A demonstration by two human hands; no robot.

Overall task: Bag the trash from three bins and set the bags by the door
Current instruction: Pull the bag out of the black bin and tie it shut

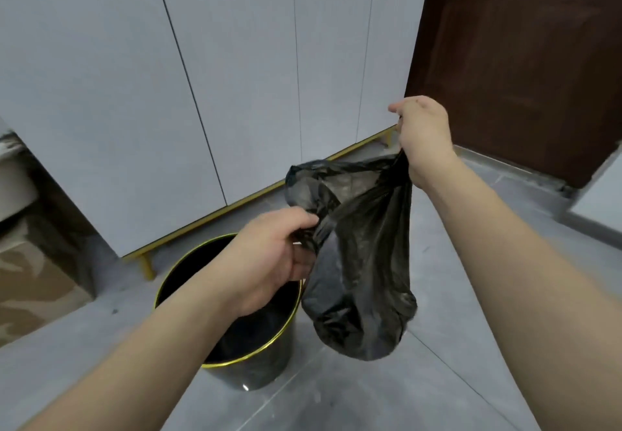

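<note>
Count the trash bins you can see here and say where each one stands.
1. The round black bin with a gold rim stands on the grey tiled floor under the left hand, beside the lifted black plastic bag. Others may sit outside the view.

Bin [255, 371] blocks floor [370, 397] left.

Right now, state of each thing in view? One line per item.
Black trash bag: lifted out of the bin, hanging above the floor, top open, untied.
Black bin: upright on the floor, no liner.
Left hand: grips the bag's near rim.
Right hand: holds the far rim up.
Brown door: closed.
White cabinet doors: closed.
</note>
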